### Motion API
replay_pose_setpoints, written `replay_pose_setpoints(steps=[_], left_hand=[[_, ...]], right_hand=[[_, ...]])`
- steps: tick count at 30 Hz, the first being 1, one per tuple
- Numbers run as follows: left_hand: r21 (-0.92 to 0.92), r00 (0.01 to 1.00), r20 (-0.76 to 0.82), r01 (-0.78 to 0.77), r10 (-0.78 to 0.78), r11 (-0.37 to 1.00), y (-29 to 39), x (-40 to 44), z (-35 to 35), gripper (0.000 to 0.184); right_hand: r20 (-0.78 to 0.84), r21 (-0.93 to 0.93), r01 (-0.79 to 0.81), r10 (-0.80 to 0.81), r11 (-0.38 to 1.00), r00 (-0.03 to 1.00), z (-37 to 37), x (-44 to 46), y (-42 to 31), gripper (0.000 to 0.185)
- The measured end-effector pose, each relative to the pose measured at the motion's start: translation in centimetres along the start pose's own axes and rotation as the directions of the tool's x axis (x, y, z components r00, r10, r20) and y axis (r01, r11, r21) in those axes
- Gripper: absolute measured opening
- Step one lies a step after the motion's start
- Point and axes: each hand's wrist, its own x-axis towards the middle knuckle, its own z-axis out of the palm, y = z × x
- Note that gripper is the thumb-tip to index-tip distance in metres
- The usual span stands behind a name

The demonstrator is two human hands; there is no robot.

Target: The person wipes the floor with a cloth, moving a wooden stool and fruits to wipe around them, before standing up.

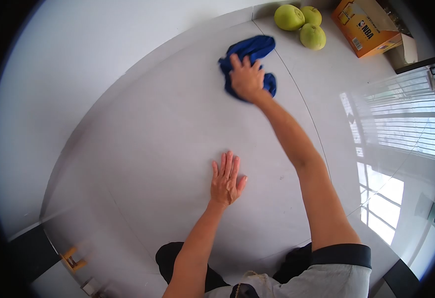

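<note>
My left hand point(224, 185) lies flat on the pale grey tiled floor point(177, 124), fingers stretched out and nothing in it. Farther out, at the end of my extended arm, my right hand point(247, 79) grips and presses a bunched dark blue cloth point(257, 48) against the floor. Its fingers are bent over the fabric and slightly blurred. Folds of the cloth stick out beyond the fingers and on both sides of the palm.
Three round yellow-green fruits point(289, 18) sit at the far wall. Beside them stands an orange cardboard box point(364, 29) marked NBA. A white wall point(68, 64) curves along the left. Bright window reflections point(381, 198) show on the right-hand tiles. A small yellow object point(72, 259) is at lower left.
</note>
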Motion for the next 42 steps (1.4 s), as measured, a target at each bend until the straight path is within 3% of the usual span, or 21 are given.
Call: replay_pose_setpoints(steps=[2, 5, 8, 11, 13, 14, 17, 19, 21, 23, 25, 27, 28, 30, 32, 35, 37, 38, 39, 41, 42], left_hand=[[-0.001, 1.000, -0.007, -0.009, 0.009, 1.000, -0.2, 0.3, 0.0, 0.062], [-0.013, 1.000, -0.006, -0.020, 0.020, 1.000, -0.1, 0.0, 0.1, 0.062], [-0.001, 1.000, -0.019, 0.001, -0.001, 1.000, -0.1, 0.0, -0.2, 0.062], [-0.013, 1.000, -0.021, 0.007, -0.007, 1.000, 0.2, 0.5, -0.1, 0.061], [-0.009, 0.999, -0.004, 0.042, -0.042, 0.999, -0.1, -0.4, -0.2, 0.061], [-0.001, 0.999, -0.032, 0.020, -0.020, 1.000, -0.3, -0.1, 0.3, 0.061], [0.021, 0.998, -0.068, 0.018, -0.016, 1.000, -0.1, 0.0, 0.0, 0.061], [0.021, 0.998, -0.059, 0.004, -0.003, 1.000, -0.2, 0.0, 0.1, 0.061], [0.035, 0.998, -0.070, 0.006, -0.003, 0.999, -0.2, 0.1, 0.1, 0.061], [0.051, 0.998, -0.064, 0.007, -0.004, 0.999, -0.3, -0.1, 0.2, 0.061], [0.028, 0.997, -0.075, 0.002, 0.000, 1.000, -0.3, -0.1, 0.3, 0.062], [0.003, 0.996, -0.090, 0.018, -0.018, 1.000, -0.5, -0.1, 0.1, 0.057], [0.040, 0.998, -0.068, 0.016, -0.013, 0.999, -0.5, -0.1, 0.2, 0.058], [0.078, 0.995, -0.092, -0.016, 0.024, 0.997, -0.8, -0.5, 1.1, 0.056], [0.047, 0.999, -0.044, -0.022, 0.024, 0.999, -0.9, -1.0, 1.6, 0.055], [-0.031, 0.999, -0.032, -0.040, 0.039, 0.999, -0.8, -0.1, 1.4, 0.058], [0.248, 1.000, -0.022, 0.010, -0.005, 0.969, 0.1, 0.4, -0.1, 0.044], [0.192, 0.999, -0.048, 0.003, 0.006, 0.981, -0.4, 0.2, 0.6, 0.049], [0.187, 0.999, -0.046, -0.007, 0.015, 0.982, -0.5, 0.1, 0.4, 0.049], [-0.174, 0.999, -0.049, 0.004, -0.013, 0.985, -0.5, -0.2, 0.3, 0.051], [0.002, 1.000, -0.011, 0.012, -0.012, 1.000, -0.4, -0.2, 0.6, 0.056]], right_hand=[[0.125, 0.053, 0.296, -0.300, 0.954, 0.946, -0.4, -4.8, -4.9, 0.051], [0.160, 0.100, 0.792, -0.795, 0.603, 0.585, 1.3, -6.4, -8.7, 0.047], [0.188, 0.109, 0.812, -0.814, 0.574, 0.550, 2.9, -4.5, -10.6, 0.041], [0.012, 0.090, 0.649, -0.652, 0.756, 0.758, 3.1, -1.3, -8.5, 0.036], [0.060, 0.206, 0.334, -0.353, 0.920, 0.934, 0.5, 1.1, -4.4, 0.036], [0.145, 0.367, 0.231, -0.301, 0.901, 0.943, 0.0, 3.1, -1.8, 0.035], [0.359, 0.771, -0.037, -0.387, 0.635, 0.850, -4.4, 3.2, 0.2, 0.043], [0.326, 0.885, -0.050, -0.540, 0.463, 0.776, -7.8, 2.1, -2.7, 0.043], [0.313, 0.911, -0.003, -0.688, 0.411, 0.655, -9.6, 2.2, -5.8, 0.045], [0.345, 0.891, 0.089, -0.792, 0.445, 0.504, -6.2, 5.3, -8.0, 0.056], [0.378, 0.387, 0.345, -0.489, 0.855, 0.786, -2.5, 7.1, -10.4, 0.052], [0.326, 0.162, 0.384, -0.417, 0.909, 0.849, 3.6, 7.6, -12.5, 0.053], [0.443, 0.332, 0.258, -0.392, 0.907, 0.806, 1.8, 3.9, -14.2, 0.053], [0.247, -0.115, 0.566, -0.528, 0.816, 0.812, 3.4, -0.7, -16.0, 0.054], [0.274, 0.036, 0.650, -0.633, 0.759, 0.724, 4.1, -2.9, -17.5, 0.051], [0.280, 0.084, 0.865, -0.845, 0.494, 0.455, 4.2, -10.8, -17.9, 0.042], [0.263, 0.191, 0.947, -0.943, 0.259, 0.205, 3.0, -16.8, -17.0, 0.036], [0.220, 0.236, 0.960, -0.971, 0.149, 0.097, 2.5, -18.4, -15.8, 0.031], [0.121, 0.188, 0.976, -0.989, 0.107, 0.085, 3.1, -18.5, -14.8, 0.030], [0.147, 0.163, 0.935, -0.945, 0.314, 0.292, 4.2, -13.8, -14.0, 0.031], [0.135, 0.094, 0.864, -0.866, 0.495, 0.482, 4.8, -9.8, -13.3, 0.034]])
